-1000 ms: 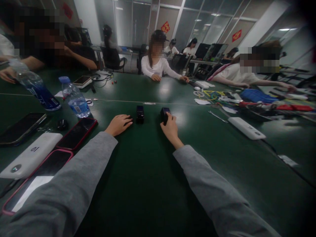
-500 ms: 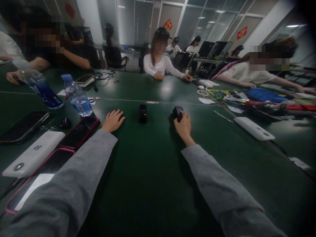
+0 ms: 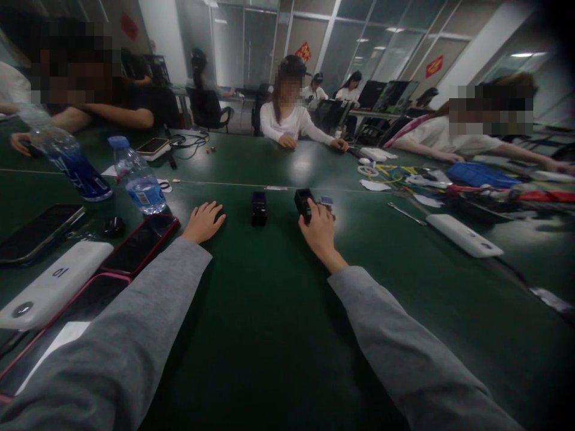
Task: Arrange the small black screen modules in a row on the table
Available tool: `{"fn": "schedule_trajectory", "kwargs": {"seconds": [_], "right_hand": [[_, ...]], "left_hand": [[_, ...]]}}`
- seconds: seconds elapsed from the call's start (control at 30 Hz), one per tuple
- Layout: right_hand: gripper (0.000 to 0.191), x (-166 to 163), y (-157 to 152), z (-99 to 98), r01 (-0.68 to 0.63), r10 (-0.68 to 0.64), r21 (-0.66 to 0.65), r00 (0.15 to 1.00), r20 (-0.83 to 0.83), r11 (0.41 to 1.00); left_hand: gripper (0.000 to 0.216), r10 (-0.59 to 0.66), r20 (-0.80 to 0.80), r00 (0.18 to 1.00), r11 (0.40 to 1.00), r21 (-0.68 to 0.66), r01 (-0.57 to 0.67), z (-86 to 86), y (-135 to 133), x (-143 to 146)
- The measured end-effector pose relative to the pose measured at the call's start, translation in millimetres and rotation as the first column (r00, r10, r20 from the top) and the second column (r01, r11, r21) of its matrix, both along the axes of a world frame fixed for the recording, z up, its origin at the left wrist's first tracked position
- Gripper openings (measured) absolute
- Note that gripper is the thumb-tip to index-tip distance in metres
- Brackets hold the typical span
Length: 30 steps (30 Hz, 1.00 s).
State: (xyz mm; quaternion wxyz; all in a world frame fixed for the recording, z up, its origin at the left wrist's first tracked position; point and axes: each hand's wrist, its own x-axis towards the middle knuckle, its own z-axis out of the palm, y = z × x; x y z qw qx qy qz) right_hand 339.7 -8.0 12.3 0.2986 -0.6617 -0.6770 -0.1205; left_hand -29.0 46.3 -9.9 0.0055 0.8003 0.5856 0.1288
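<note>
My left hand (image 3: 204, 221) lies flat on the dark green table (image 3: 251, 311), fingers spread, with nothing in it. To its right stands a small black box-shaped object (image 3: 259, 208), apart from both hands. My right hand (image 3: 318, 226) has its thumb and fingers closed on a second small black box (image 3: 302, 200), which looks hollow at the top. Just behind my right fingers, a small object with a bluish-grey top (image 3: 326, 201) sits on the table, partly hidden by the hand.
Two bottles (image 3: 141, 182), phones (image 3: 141, 242) and a white power bank (image 3: 56, 281) stand at left. At right lie a wrench (image 3: 405, 213), another white power bank (image 3: 465, 234) and a heap of cables (image 3: 399, 173). Several people sit around, one person (image 3: 287, 120) straight across.
My right hand has moved left with the black box. The small bluish-topped object now shows separately to the box's right. My left hand stays in place.
</note>
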Motion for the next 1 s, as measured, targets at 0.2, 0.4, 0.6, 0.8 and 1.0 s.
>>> {"fn": "schedule_trajectory", "kwargs": {"seconds": [0.2, 0.4, 0.6, 0.8, 1.0], "right_hand": [[0.054, -0.5, -2.6, -4.3, 0.048, -0.047, -0.014, 0.997, 0.063, 0.999], [0.060, -58.7, -14.6, 6.9, -0.148, 0.148, -0.018, 0.989, 0.004, 0.989], [0.080, -120.7, 1.5, 1.9, -0.332, 0.298, -0.221, 0.939, -0.173, 0.917], [0.068, -129.9, -5.2, 7.6, -0.390, 0.364, -0.230, 0.920, -0.147, 0.892], [0.071, -123.6, -16.8, 21.1, -0.372, 0.366, -0.004, 0.915, -0.167, 0.928]], "left_hand": [[0.060, 0.006, -0.006, 1.000, 0.999, -0.038, -0.007, 4.0, -2.6, 1.4], [0.059, 0.016, 0.028, 0.999, 1.000, -0.026, -0.015, 3.5, -3.6, 2.4], [0.059, 0.003, 0.041, 0.999, 1.000, -0.012, -0.002, 1.1, -2.3, 2.0], [0.058, 0.013, 0.051, 0.999, 1.000, 0.005, -0.013, -1.1, -1.3, 2.1], [0.057, 0.012, 0.039, 0.999, 1.000, -0.004, -0.012, 0.9, -3.0, 2.5]]}}
